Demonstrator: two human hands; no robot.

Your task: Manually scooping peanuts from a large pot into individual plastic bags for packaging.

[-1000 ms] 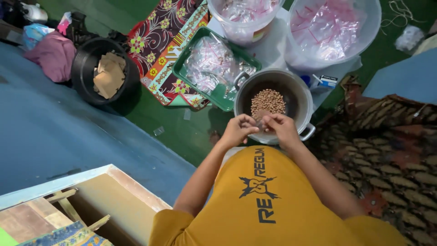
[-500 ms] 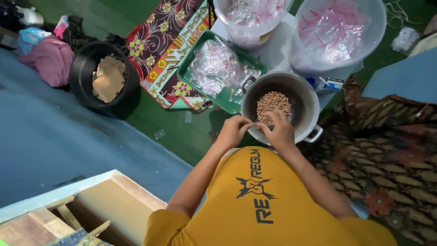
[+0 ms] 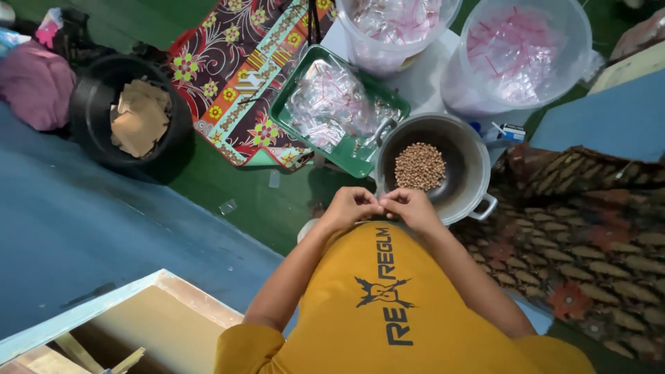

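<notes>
My left hand and my right hand meet fingertip to fingertip just in front of my yellow shirt, at the near rim of a grey metal pot. The fingers of both hands are curled and pinch something small between them, and I cannot make out what it is. A heap of brown peanuts lies in the bottom of the pot. A green tray left of the pot holds a pile of small clear plastic bags.
Two clear tubs full of small plastic bags stand behind the pot. A black bucket with brown paper sits at left on the green floor. A flowered cloth, a patterned mat and a wooden box lie around me.
My hands have drawn back a little from over the pot's rim toward my shirt, and their fingertips have come closer together. The view has shifted slightly.
</notes>
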